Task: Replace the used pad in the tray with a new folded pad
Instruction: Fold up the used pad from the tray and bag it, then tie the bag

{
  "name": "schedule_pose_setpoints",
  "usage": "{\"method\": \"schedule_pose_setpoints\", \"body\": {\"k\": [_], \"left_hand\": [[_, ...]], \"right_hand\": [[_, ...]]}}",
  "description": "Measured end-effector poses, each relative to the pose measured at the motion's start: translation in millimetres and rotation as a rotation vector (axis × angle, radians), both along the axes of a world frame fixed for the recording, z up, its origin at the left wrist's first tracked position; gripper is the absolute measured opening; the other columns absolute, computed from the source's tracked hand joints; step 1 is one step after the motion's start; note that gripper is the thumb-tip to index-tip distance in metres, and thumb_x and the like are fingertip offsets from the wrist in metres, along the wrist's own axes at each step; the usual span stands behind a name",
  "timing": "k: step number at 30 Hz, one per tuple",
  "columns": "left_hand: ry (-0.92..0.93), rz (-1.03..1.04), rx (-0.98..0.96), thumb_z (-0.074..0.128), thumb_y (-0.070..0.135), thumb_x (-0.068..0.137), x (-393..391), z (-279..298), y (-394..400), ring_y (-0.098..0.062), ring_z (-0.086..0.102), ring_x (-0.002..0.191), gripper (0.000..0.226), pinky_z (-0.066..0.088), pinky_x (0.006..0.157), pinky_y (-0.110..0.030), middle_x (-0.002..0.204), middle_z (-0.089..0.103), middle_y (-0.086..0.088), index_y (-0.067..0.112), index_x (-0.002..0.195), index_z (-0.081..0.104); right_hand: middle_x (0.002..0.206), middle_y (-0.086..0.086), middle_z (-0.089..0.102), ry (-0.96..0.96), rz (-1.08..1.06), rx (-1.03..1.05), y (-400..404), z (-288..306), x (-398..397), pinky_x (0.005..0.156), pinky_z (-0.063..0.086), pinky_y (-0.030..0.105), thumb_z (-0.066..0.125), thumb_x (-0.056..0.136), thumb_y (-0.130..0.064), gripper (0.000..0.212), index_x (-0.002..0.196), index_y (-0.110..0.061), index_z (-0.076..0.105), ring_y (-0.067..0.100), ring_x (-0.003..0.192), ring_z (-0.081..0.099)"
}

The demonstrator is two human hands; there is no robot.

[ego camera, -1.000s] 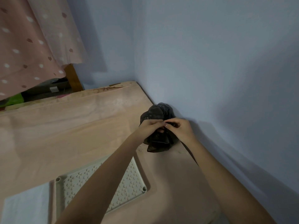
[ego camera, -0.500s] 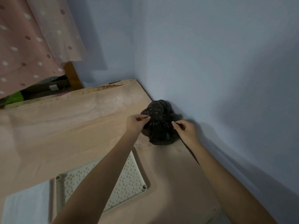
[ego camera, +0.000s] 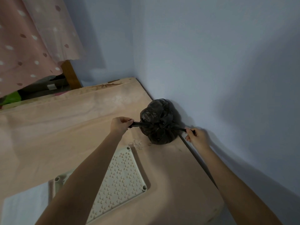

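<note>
A black plastic bag (ego camera: 158, 122), bunched and full, sits on the pinkish sheet by the blue wall. My left hand (ego camera: 120, 125) is shut on the bag's left tie end, and my right hand (ego camera: 197, 137) is shut on its right tie end; the two ends are stretched apart. A cream tray (ego camera: 123, 176) with a studded floor lies nearer to me, partly under my left forearm. A white folded pad (ego camera: 24, 207) lies flat at the lower left beside the tray.
The sheet-covered surface (ego camera: 56, 127) ends at the blue wall (ego camera: 211, 62) on the right and at a far edge. A pink dotted curtain (ego camera: 29, 43) hangs at the upper left over a wooden post (ego camera: 70, 75). A small clear wrapper scrap (ego camera: 137, 143) lies between bag and tray.
My hands were together at the bag's top a second ago. They have since moved apart, left and right, pulling the bag's tie ends taut.
</note>
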State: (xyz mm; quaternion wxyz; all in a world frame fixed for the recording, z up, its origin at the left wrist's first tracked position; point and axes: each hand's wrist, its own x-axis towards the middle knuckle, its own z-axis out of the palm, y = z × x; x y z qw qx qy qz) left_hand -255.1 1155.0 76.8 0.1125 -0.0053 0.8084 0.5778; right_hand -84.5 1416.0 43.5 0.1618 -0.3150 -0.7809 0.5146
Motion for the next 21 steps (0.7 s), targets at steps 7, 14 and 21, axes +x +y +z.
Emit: {"method": "schedule_pose_setpoints", "body": {"k": [7, 14, 21], "left_hand": [[0.049, -0.009, -0.217, 0.073, 0.022, 0.08, -22.3, -9.5, -14.0, -0.021, 0.054, 0.068, 0.014, 0.051, 0.068, -0.036, 0.07, 0.064, -0.006, 0.011, 0.088, 0.075], [0.018, 0.02, -0.365, 0.071, 0.027, 0.082, -35.8, -26.2, -27.0, -0.016, 0.052, 0.063, 0.014, 0.042, 0.062, -0.026, 0.072, 0.062, 0.0, 0.015, 0.088, 0.075], [0.039, -0.056, -0.545, 0.065, 0.03, 0.086, -44.5, -34.8, -30.2, -0.014, 0.052, 0.058, 0.014, 0.037, 0.049, -0.023, 0.08, 0.064, 0.001, 0.018, 0.088, 0.072]], "right_hand": [[0.055, 0.003, 0.058, -0.088, -0.103, -0.09, 7.3, -9.3, 6.9, 0.048, 0.049, 0.022, 0.051, 0.097, -0.023, 0.033, 0.065, -0.014, 0.056, 0.015, 0.051, 0.054], [0.056, 0.008, 0.055, -0.113, -0.233, -0.281, 12.5, -22.2, 17.2, 0.035, 0.048, 0.021, 0.051, 0.097, -0.023, 0.029, 0.082, 0.001, 0.059, 0.013, 0.04, 0.054], [0.058, 0.015, 0.059, -0.115, -0.288, -0.346, 17.3, -22.0, 26.4, 0.036, 0.051, 0.025, 0.05, 0.098, -0.026, 0.035, 0.084, 0.006, 0.057, 0.012, 0.032, 0.057]]}}
